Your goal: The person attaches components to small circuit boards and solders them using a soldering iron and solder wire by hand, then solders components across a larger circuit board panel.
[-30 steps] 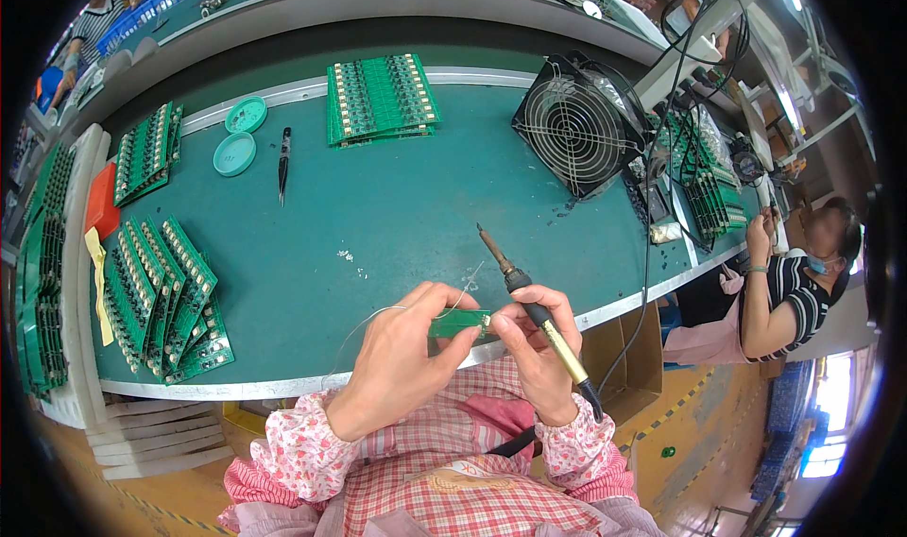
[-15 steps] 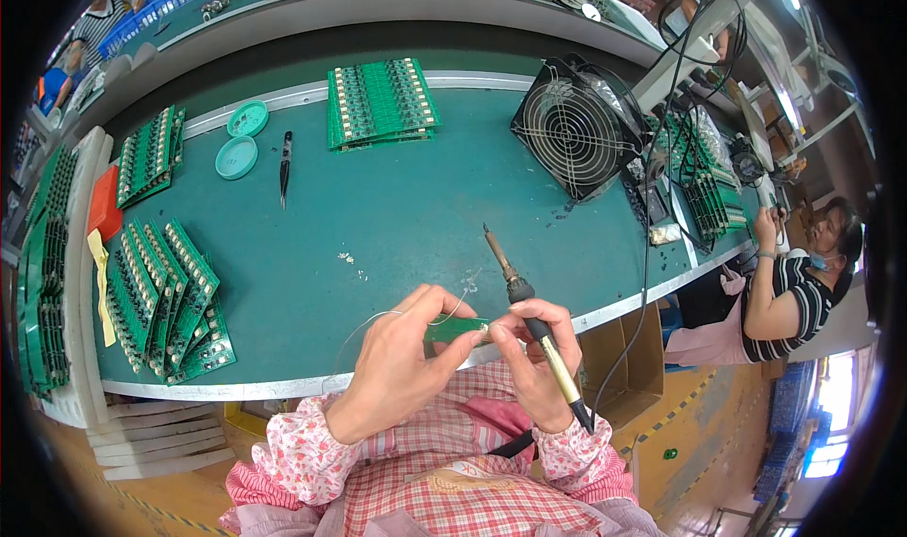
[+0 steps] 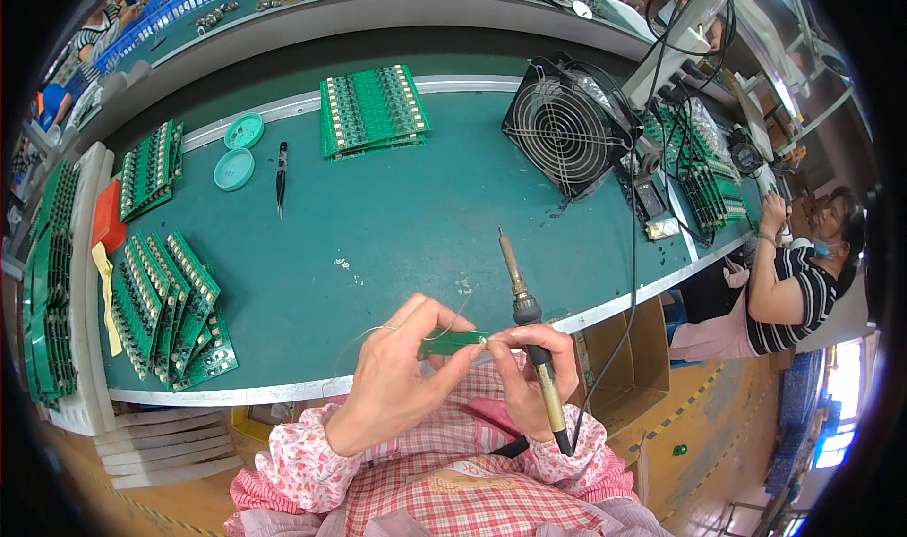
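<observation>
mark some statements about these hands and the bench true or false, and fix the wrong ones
1. The right hand holds a soldering iron. True.
2. The left hand is empty. False: its fingers grip a small green circuit board.
3. The iron's tip touches that board. False: it is clear of the board, pointing away from the person.
4. A pile of green boards lies near the far edge of the bench, left of the fan. True.
5. The tweezers lie right of the fan. False: they lie left of it, near two round teal dishes.
</observation>
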